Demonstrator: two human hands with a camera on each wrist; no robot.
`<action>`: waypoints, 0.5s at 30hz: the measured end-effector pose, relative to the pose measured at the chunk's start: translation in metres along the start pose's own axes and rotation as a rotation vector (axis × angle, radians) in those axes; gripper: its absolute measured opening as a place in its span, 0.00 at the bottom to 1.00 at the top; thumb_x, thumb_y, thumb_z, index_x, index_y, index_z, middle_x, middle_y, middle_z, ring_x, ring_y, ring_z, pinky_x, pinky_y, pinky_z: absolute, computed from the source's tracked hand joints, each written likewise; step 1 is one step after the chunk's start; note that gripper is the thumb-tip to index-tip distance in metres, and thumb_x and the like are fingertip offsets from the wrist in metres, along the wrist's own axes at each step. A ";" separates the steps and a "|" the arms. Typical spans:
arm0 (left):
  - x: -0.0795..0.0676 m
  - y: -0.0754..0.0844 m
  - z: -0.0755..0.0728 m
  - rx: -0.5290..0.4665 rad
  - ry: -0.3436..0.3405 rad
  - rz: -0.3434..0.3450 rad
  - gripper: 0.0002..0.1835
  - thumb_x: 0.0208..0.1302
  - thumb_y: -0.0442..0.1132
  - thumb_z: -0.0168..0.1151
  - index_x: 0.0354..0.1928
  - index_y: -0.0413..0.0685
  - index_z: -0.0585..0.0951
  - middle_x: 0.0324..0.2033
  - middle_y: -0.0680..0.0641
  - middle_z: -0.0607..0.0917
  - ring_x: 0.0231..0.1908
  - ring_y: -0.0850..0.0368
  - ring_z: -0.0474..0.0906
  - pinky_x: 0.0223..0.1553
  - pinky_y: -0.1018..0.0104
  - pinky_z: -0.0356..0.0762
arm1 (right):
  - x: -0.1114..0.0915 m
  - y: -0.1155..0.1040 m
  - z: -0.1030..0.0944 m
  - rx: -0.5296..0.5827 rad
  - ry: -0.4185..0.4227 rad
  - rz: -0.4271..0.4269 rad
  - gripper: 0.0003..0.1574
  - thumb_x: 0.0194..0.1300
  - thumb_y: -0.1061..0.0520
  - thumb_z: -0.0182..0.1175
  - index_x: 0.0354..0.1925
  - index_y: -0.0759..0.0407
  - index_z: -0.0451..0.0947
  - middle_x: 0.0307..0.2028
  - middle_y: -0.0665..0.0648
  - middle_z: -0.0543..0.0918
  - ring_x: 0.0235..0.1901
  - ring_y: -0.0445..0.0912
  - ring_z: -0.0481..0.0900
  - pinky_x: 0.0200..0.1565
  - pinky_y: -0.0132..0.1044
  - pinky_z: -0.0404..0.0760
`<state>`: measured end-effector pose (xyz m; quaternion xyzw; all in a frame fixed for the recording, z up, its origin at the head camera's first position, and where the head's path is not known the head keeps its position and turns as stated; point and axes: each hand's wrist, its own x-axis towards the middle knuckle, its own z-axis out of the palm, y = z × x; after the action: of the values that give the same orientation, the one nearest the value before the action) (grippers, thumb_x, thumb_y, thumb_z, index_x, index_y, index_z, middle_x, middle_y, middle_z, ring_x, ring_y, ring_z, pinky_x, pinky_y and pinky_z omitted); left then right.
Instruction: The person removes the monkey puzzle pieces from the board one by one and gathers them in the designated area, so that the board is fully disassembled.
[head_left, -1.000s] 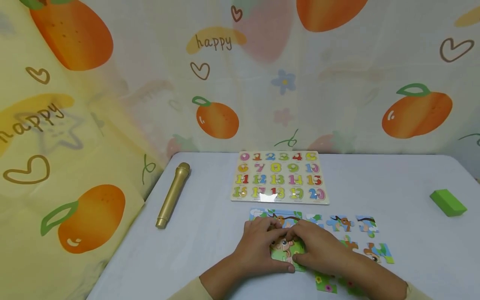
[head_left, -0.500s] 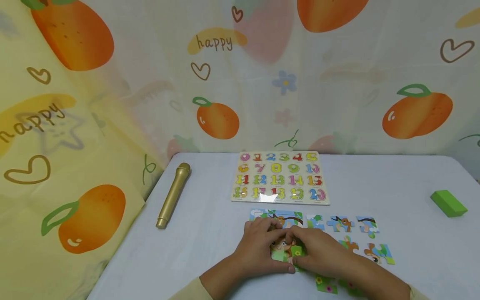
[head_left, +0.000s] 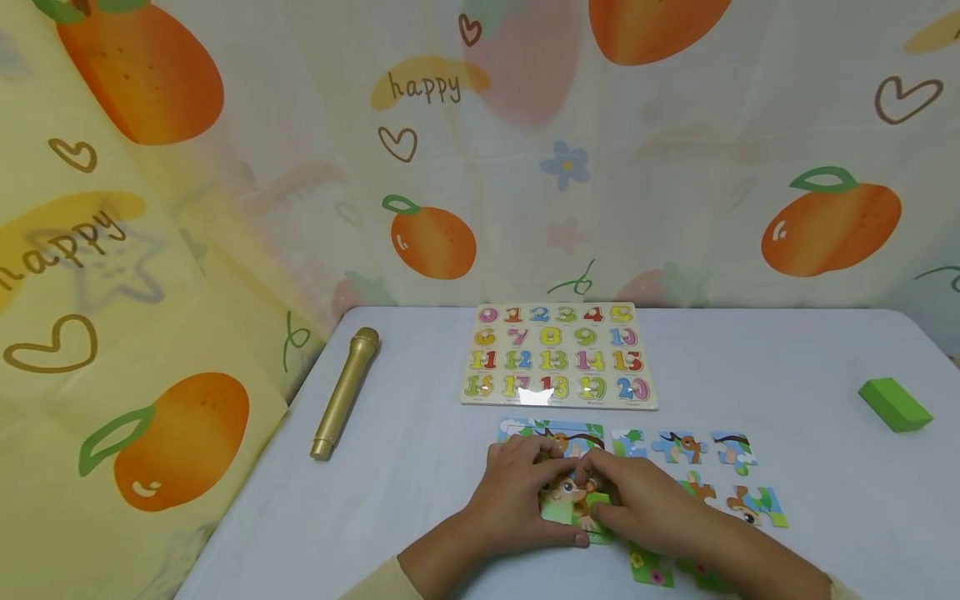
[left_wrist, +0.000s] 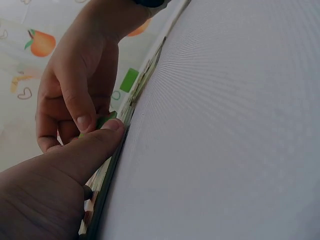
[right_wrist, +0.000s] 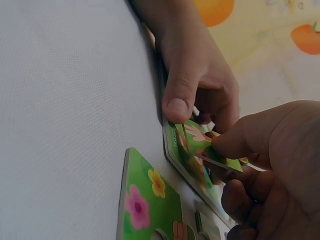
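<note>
A cartoon jigsaw puzzle board [head_left: 510, 427] lies flat near the front of the table, partly covered by both hands. My left hand [head_left: 510, 496] grips its left part, fingers bent over the picture and thumb along the front edge. Over the board's right side, my right hand [head_left: 648, 504] pinches a green puzzle piece [right_wrist: 227, 162] between thumb and fingers. That piece is tilted above the board in the right wrist view. In the left wrist view, the left thumb [left_wrist: 97, 145] reaches close to the piece. The fingertips hide part of the picture.
Several loose puzzle pieces [head_left: 681, 447] lie right of the board, some under the right forearm; a flowered piece [right_wrist: 150, 195] is nearest. Behind stands a number puzzle [head_left: 553, 354], lying flat. A gold microphone [head_left: 347, 396] lies left, a green block [head_left: 895, 404] far right.
The right hand has shifted slightly and turned the green piece, whose flower showed half a second ago in the head view. The left hand has stayed in place.
</note>
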<state>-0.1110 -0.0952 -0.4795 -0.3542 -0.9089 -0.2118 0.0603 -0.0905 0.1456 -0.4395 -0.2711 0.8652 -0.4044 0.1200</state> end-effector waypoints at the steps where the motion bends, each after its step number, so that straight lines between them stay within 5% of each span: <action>1: 0.000 0.000 0.000 0.002 -0.002 0.000 0.45 0.47 0.76 0.78 0.67 0.70 0.84 0.58 0.60 0.77 0.58 0.63 0.70 0.51 0.59 0.61 | -0.001 0.000 -0.001 0.007 0.000 0.004 0.17 0.67 0.61 0.68 0.49 0.45 0.75 0.24 0.41 0.70 0.22 0.34 0.66 0.27 0.32 0.68; 15: 0.000 -0.001 0.001 0.006 -0.025 -0.008 0.47 0.47 0.77 0.77 0.69 0.68 0.83 0.60 0.61 0.76 0.59 0.63 0.69 0.52 0.59 0.61 | -0.032 0.012 -0.020 0.058 0.017 0.080 0.13 0.72 0.62 0.63 0.50 0.47 0.77 0.20 0.43 0.74 0.17 0.37 0.73 0.24 0.34 0.73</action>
<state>-0.1115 -0.0952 -0.4802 -0.3530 -0.9116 -0.2049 0.0492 -0.0775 0.1829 -0.4362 -0.2293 0.8643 -0.4263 0.1366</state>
